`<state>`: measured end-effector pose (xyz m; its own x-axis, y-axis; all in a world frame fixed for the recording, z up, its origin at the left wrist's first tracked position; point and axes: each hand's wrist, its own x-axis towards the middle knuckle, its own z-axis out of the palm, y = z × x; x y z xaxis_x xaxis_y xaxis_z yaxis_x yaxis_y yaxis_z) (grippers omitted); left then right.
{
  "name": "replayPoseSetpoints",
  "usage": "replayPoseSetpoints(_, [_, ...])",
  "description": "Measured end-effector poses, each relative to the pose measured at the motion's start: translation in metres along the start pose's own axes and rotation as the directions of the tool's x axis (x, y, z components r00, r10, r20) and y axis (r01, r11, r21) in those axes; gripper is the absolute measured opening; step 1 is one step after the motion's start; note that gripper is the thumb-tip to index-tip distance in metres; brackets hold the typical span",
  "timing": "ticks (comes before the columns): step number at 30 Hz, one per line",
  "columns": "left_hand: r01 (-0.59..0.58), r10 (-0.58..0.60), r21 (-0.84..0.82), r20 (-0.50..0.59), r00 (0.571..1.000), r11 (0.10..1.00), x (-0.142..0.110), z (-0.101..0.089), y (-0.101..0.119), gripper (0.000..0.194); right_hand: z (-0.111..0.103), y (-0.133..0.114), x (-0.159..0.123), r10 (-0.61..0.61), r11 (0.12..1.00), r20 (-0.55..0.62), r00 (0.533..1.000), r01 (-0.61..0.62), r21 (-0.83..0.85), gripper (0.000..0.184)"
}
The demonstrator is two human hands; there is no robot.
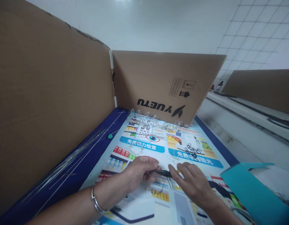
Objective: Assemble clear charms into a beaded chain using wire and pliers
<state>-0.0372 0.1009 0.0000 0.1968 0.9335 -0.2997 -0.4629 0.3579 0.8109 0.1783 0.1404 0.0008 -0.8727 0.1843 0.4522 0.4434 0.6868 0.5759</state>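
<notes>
Teal box (257, 197), open; pale contents plus thin dark tangles, too blurred to name. Left of box: dark-tipped pliers (164, 172), right hand (193, 182) fingers closed around handle. Left hand (144, 168) fingers bunched at plier tips; can't tell what they grip. Farther left of box: thin shiny straight strands (81, 153). Beyond box: clear loopy bits (144, 115) along flat brown cardboard (158, 75).

Brown cardboard (158, 78) is showing black "YUETU" lettering; a teal box (257, 193), perhaps plain, is edging a multicoloured printed sheet (163, 206).
</notes>
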Motion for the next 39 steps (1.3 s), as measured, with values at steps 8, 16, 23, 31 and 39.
replayPoseSetpoints(8, [-0.152, 0.153, 0.072, -0.011, 0.988, 0.986, 0.003, -0.005, 0.002, 0.021, 0.009, -0.008, 0.001, 0.151, 0.988, 0.057, 0.987, -0.152, 0.016, 0.022])
replayPoseSetpoints(16, [-0.094, 0.107, 0.179, -0.068, 0.992, 0.979, 0.004, -0.007, 0.002, 0.029, 0.009, -0.012, 0.004, 0.193, 0.977, 0.081, 0.978, -0.199, 0.074, 0.022])
replayPoseSetpoints(23, [-0.071, 0.087, 0.264, -0.049, 0.995, 0.962, 0.004, -0.007, 0.007, 0.030, 0.010, -0.009, -0.003, 0.124, 0.988, 0.059, 0.990, -0.129, 0.081, 0.021])
replayPoseSetpoints(31, [-0.016, 0.031, 0.274, -0.049, 0.998, 0.961, 0.005, -0.009, 0.009, 0.030, 0.008, -0.008, -0.003, 0.107, 0.991, 0.021, 0.994, -0.109, 0.075, 0.023])
replayPoseSetpoints(39, [0.019, -0.009, 0.294, -0.036, 0.999, 0.955, 0.006, -0.010, 0.010, 0.030, 0.007, -0.008, -0.002, 0.102, 0.992, 0.030, 0.994, -0.104, 0.077, 0.023])
